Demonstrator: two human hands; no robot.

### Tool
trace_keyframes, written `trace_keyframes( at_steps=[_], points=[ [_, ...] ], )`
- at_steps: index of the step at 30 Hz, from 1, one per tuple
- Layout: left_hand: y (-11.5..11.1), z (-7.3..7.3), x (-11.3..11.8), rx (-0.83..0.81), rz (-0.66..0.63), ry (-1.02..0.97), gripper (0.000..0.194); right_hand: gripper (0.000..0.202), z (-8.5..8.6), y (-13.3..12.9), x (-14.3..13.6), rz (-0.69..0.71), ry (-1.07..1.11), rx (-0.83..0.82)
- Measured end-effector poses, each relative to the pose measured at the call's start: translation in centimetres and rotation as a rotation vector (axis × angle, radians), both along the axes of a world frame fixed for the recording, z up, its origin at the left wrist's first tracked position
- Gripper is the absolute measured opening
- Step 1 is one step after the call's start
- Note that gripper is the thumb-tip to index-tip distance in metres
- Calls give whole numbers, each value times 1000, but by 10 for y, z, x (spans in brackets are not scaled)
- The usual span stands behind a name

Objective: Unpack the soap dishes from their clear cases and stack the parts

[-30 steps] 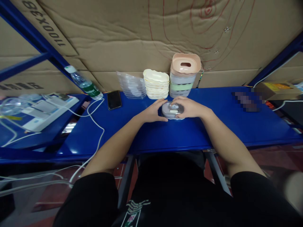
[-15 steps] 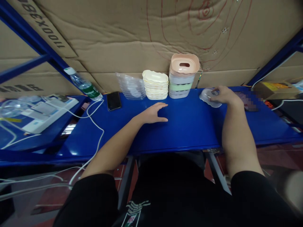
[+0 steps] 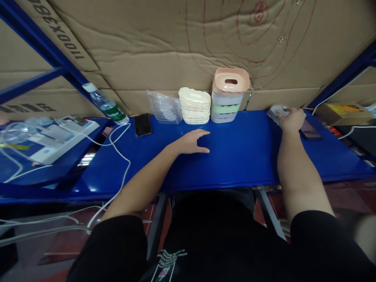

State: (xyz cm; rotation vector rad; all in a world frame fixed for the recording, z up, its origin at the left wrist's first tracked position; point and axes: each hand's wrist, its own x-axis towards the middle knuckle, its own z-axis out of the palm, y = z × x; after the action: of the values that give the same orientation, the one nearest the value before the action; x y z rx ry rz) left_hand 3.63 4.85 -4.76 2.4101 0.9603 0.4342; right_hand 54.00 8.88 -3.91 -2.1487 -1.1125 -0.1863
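Observation:
My right hand grips a pale grey, wavy-edged plastic dish on the right part of the blue table; the palm and fingers cover much of it. In front of the stacks, my left hand hovers with thumb and fingers apart, holding nothing. Cream wavy-edged dishes are piled behind it. Just right of them rises a taller stack of plastic boxes in grey, green and lilac, topped by a peach one with an oval slot. Clear plastic dishes lean in a nested row on the left.
A black phone and a water bottle are at the left, with white cables running over the table edge. A dark flat device lies beyond my right hand. Cardboard walls off the back; a small carton stands far right.
My right hand has moved right and slightly away, carrying the pale grey dish, which now appears tilted. My left hand keeps nearly the same place and shape.

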Motion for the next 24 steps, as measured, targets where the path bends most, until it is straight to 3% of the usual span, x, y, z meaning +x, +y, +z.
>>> trace_keyframes(
  at_steps=[7, 11, 13, 16, 20, 24],
  points=[
    [-1, 1, -1, 6, 5, -7, 94, 51, -11, 5, 1, 108, -42, 14],
    [6, 6, -7, 181, 77, -78, 74, 59, -11, 6, -10, 101, -47, 39],
    [12, 13, -15, 339, 185, -103, 60, 55, -8, 7, -17, 127, -68, 78],
    [17, 28, -34, 525, 460, -93, 53, 55, -1, 9, -31, 157, -115, 117],
    [22, 42, -63, 577, 775, -96, 66, 59, 10, 8, -53, 239, -189, 124],
    [28, 39, -84, 611, 899, -143, 71, 55, 20, 0, -81, 366, -232, 168]
  ],
)
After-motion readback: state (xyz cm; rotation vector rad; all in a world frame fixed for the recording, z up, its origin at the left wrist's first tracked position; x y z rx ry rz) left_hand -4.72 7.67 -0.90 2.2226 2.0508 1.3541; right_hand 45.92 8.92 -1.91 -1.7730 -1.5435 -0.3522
